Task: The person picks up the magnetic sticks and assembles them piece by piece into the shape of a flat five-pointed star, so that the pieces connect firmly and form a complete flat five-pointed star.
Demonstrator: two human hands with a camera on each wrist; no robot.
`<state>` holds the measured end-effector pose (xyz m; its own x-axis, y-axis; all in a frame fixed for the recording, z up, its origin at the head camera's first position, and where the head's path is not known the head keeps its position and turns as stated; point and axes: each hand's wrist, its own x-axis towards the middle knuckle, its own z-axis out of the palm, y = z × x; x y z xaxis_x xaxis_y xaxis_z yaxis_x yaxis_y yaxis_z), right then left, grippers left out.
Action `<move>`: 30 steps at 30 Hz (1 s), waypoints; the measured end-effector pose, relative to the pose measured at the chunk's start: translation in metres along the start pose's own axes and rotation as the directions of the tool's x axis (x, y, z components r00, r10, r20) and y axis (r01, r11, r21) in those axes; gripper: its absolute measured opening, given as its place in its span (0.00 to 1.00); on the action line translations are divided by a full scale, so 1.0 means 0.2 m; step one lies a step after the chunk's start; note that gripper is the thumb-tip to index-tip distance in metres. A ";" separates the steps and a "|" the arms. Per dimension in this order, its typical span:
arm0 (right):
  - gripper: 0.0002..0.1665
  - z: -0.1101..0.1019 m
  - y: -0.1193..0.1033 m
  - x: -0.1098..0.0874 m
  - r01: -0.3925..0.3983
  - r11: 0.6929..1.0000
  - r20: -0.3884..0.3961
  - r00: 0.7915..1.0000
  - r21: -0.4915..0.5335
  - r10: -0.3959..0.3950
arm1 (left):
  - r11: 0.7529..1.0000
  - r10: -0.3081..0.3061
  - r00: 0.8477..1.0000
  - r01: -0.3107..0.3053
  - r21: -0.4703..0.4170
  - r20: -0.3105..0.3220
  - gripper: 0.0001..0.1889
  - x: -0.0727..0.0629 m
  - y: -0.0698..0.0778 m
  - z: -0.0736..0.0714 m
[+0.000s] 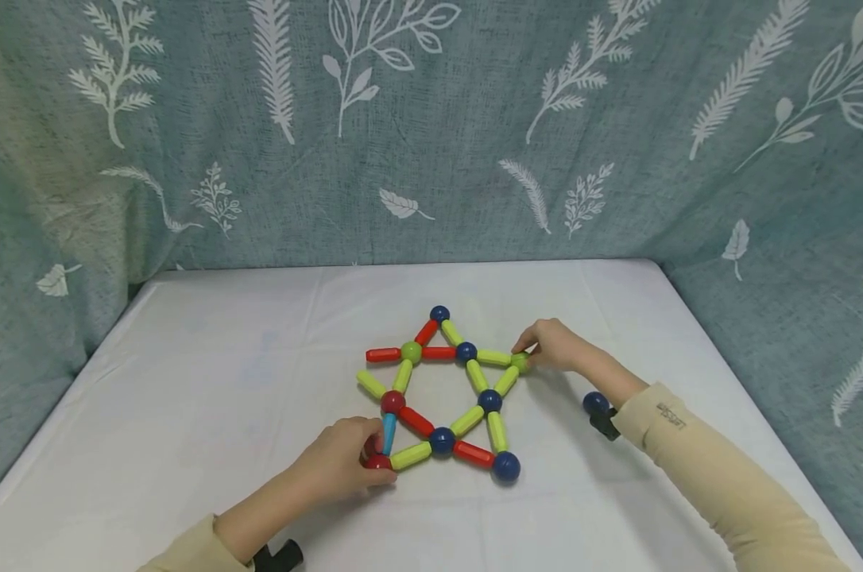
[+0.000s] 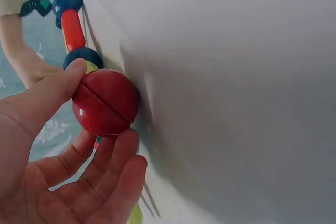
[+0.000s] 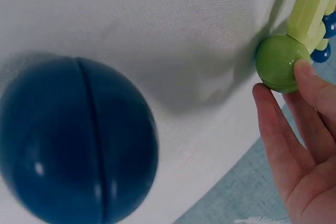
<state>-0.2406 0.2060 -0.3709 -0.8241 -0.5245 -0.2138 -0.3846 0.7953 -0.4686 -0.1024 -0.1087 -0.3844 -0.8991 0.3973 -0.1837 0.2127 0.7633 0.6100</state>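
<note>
A flat star-like figure of magnetic rods and balls lies on the white table. At its near left corner my left hand [image 1: 338,454] pinches a red ball [image 2: 106,102] between thumb and fingers. A blue rod [image 1: 389,433] and a yellow-green rod [image 1: 411,455] run from that ball. My right hand [image 1: 556,345] holds a green ball [image 3: 281,62] at the figure's right corner, thumb on one side and fingers on the other. Two yellow-green rods meet this ball. Another red ball [image 1: 392,402] and a blue ball [image 1: 442,441] are joints between the rods.
A loose blue ball [image 3: 79,140] lies by my right wrist, large in the right wrist view. One red rod [image 1: 383,355] and one yellow-green rod [image 1: 370,384] stick out leftward with free ends. A patterned teal curtain [image 1: 403,159] hangs behind the white table [image 1: 224,357].
</note>
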 end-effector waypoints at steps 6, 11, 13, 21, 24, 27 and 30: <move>0.13 0.00 0.00 -0.06 0.017 1.000 0.015 1.000 0.011 -0.017 | 0.997 -0.067 0.998 0.067 -0.027 -0.019 0.17 0.01 -0.04 -0.03; 0.13 0.02 -0.03 -0.13 0.021 1.000 0.019 1.000 0.021 -0.022 | 0.994 -0.106 0.991 0.104 -0.024 -0.083 0.16 0.03 -0.09 -0.09; 0.13 0.04 -0.04 -0.16 0.023 0.999 0.023 0.999 0.029 -0.023 | 0.993 -0.120 0.987 0.119 -0.015 -0.108 0.16 0.04 -0.11 -0.11; 0.11 0.12 -0.13 -0.28 -0.010 1.000 0.012 1.000 0.028 0.009 | 0.991 -0.132 0.972 0.130 -0.027 -0.192 0.11 0.13 -0.19 -0.18; 0.10 0.15 -0.16 -0.32 -0.026 0.999 0.003 1.000 0.035 0.026 | 0.994 -0.107 0.969 0.100 -0.043 -0.224 0.11 0.18 -0.21 -0.21; 0.10 0.18 -0.19 -0.35 -0.019 0.999 -0.001 1.000 0.047 0.019 | 0.995 -0.094 0.966 0.089 -0.035 -0.240 0.12 0.24 -0.21 -0.22; 0.10 0.22 -0.22 -0.38 -0.005 0.998 -0.015 1.000 0.062 0.006 | 0.995 -0.104 0.966 0.099 -0.031 -0.237 0.12 0.30 -0.21 -0.24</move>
<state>-0.1429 0.1981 -0.3721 -0.8326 -0.5151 -0.2035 -0.3541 0.7776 -0.5196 -0.1832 -0.1421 -0.3848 -0.9812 0.1840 -0.0580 0.1106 0.7827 0.6125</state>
